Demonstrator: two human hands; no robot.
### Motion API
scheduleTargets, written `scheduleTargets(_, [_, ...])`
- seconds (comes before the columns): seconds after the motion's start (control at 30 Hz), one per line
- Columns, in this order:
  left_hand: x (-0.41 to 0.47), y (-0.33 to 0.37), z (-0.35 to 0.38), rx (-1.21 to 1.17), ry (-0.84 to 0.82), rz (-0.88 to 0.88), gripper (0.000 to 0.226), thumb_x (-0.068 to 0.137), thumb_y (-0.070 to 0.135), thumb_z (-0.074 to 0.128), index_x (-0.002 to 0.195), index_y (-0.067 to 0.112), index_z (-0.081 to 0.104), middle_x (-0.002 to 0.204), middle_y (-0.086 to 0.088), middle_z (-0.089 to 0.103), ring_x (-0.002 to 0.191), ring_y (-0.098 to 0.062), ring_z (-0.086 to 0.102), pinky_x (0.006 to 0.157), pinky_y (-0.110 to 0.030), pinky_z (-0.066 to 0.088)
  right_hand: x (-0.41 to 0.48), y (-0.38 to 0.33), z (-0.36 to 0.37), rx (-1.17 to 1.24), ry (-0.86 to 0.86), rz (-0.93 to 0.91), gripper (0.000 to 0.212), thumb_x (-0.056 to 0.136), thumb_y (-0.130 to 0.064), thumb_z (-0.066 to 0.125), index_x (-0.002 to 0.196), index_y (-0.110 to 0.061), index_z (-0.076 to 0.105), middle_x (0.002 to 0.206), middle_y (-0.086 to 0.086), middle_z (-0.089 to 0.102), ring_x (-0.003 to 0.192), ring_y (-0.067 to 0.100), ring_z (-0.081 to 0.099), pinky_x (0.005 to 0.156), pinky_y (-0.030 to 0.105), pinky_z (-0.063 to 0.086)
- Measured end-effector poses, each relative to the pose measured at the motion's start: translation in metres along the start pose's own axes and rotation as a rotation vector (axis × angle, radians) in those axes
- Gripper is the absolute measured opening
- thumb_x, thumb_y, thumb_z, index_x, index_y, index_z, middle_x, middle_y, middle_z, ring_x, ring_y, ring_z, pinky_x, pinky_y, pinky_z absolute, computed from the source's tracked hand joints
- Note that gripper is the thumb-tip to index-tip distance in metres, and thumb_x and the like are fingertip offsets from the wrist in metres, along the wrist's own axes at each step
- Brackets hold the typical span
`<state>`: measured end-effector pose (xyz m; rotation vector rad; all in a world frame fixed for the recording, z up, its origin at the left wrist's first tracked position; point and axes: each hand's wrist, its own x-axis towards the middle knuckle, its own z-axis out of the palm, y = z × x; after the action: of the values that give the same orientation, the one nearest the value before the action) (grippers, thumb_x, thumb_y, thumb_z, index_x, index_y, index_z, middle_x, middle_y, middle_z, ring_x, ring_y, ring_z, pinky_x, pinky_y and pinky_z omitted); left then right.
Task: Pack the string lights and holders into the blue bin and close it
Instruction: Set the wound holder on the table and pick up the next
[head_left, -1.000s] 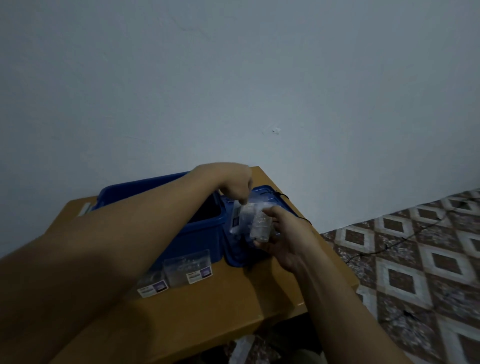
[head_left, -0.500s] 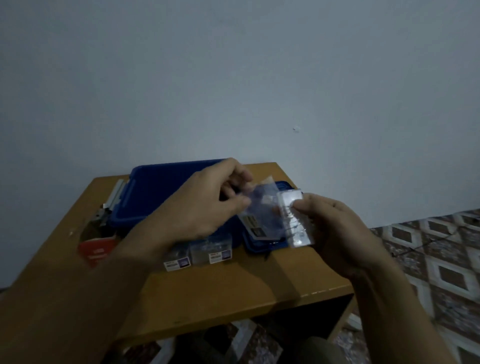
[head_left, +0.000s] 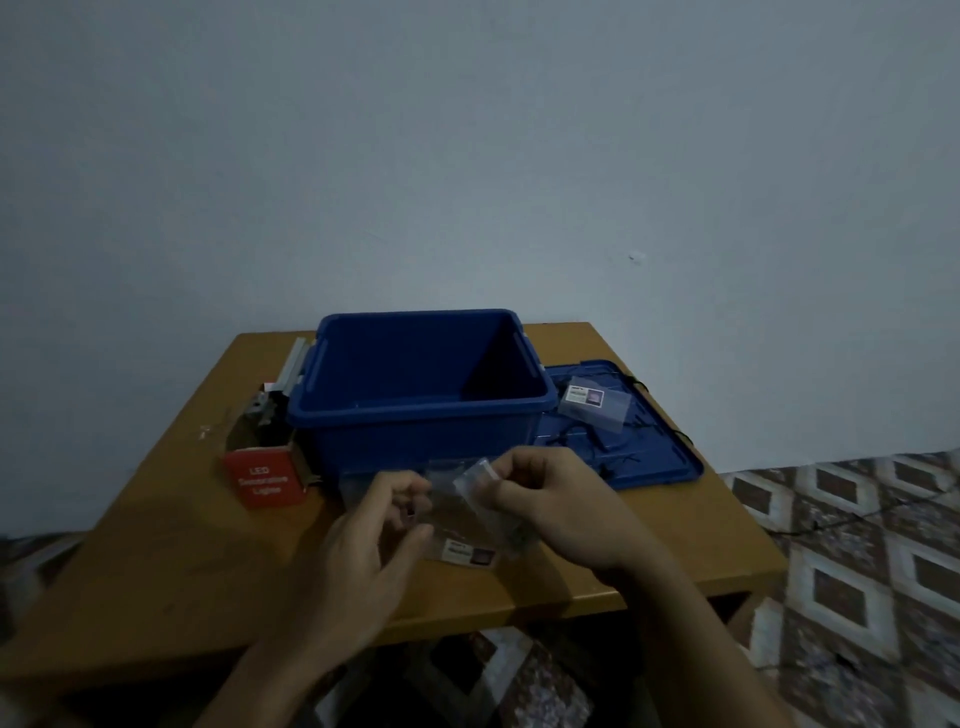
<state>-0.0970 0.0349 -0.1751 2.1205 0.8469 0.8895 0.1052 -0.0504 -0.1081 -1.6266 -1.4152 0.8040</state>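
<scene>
step: gathering the clear packets (head_left: 462, 501) in front of the bin (head_left: 415, 410) — by my reading, they go in next.
left hand (head_left: 371, 530): fingers curled, pinching the packets' left edge.
right hand (head_left: 550, 501): fingers pinching the upper right corner of the packets.
bin: open on the surface (head_left: 182, 545), just behind the hands. Its floor is too dark to tell what lies there.
lid (head_left: 660, 462): flat on the surface, against the bin's right side. It carries one more packet (head_left: 595, 408) and a black wire (head_left: 582, 444), probably the string lights.
red box (head_left: 265, 483): just beside the bin's front left corner, label facing the camera.
doing it well: square the packets into one flat stack, pass them to one hand, carry them over the near rim and lay them flat on the bottom — this leaves room for the wire and box.
watch for: slick plastic sliding apart in a light pinch, so grip across the stack, not at a corner.
left to do: the lid must be cleared before it can close the bin.
</scene>
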Motion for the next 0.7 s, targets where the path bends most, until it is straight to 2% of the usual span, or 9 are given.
scheduleTargets(0.07, [-0.002, -0.001, 0.0, -0.031, -0.031, 0.006, 0.042, 0.097, 0.025, 0.06, 0.128, 0.053, 0.05, 0.112, 0.026, 0.059, 0.108, -0.001, 0.058, 0.084, -0.025, 0.052, 0.001, -0.001, 0.001, -0.007, -0.007, -0.017, 0.021, 0.097, -0.031, 0.062, 0.093, -0.011, 0.068, 0.089, 0.009, 0.072, 0.078, 0.025, 0.07, 0.07, 0.038, 0.058])
scheduleTargets(0.17, [-0.003, -0.002, 0.0, -0.04, -0.033, 0.027, 0.047, 0.099, 0.026, 0.056, 0.141, 0.044, 0.047, 0.113, 0.025, 0.056, 0.113, -0.002, 0.056, 0.089, -0.02, 0.049, 0.0, 0.002, 0.002, 0.027, -0.021, -0.025, 0.021, 0.098, -0.033, 0.061, 0.097, -0.014, 0.069, 0.092, 0.005, 0.073, 0.081, 0.021, 0.071, 0.072, 0.038, 0.059])
scheduleTargets(0.33, [-0.003, -0.008, -0.001, -0.049, -0.056, 0.009, 0.043, 0.1, 0.027, 0.055, 0.14, 0.04, 0.049, 0.116, 0.027, 0.055, 0.116, 0.001, 0.054, 0.095, -0.022, 0.049, -0.003, 0.007, -0.002, 0.133, 0.046, -0.051, 0.016, 0.099, -0.03, 0.058, 0.1, -0.02, 0.071, 0.096, 0.003, 0.073, 0.086, 0.02, 0.071, 0.076, 0.041, 0.061])
scheduleTargets(0.5, [-0.003, -0.009, -0.001, -0.042, -0.072, -0.013, 0.042, 0.101, 0.029, 0.055, 0.139, 0.044, 0.048, 0.118, 0.031, 0.054, 0.116, 0.003, 0.052, 0.093, -0.017, 0.047, 0.003, 0.004, 0.0, 0.309, 0.05, -0.134, 0.02, 0.097, -0.025, 0.059, 0.111, -0.018, 0.072, 0.103, 0.01, 0.072, 0.097, 0.029, 0.07, 0.088, 0.054, 0.058])
scheduleTargets(0.7, [-0.004, -0.014, -0.002, -0.073, -0.113, -0.06, 0.043, 0.101, 0.03, 0.056, 0.139, 0.046, 0.046, 0.121, 0.03, 0.059, 0.118, 0.008, 0.052, 0.094, -0.015, 0.046, 0.006, 0.006, 0.009, 0.104, 0.028, -0.202, 0.022, 0.097, -0.025, 0.062, 0.117, -0.03, 0.071, 0.104, -0.003, 0.072, 0.098, 0.018, 0.068, 0.088, 0.046, 0.057])
